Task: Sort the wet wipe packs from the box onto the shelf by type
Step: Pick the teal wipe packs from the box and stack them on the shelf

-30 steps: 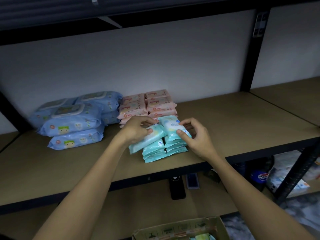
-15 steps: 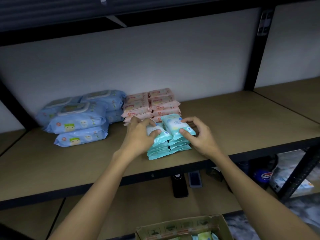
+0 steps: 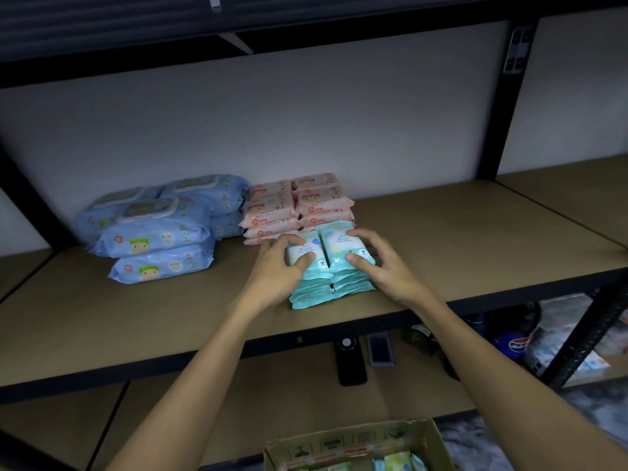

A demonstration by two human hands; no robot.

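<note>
My left hand (image 3: 277,266) and right hand (image 3: 375,263) each clamp a teal pack (image 3: 336,249) onto its stack, so next I should let go and reach into the box (image 3: 346,443).

A Pepsi logo stands on the dark bottle (image 3: 513,343); the teal packs' (image 3: 343,248) print is too blurred.
</note>
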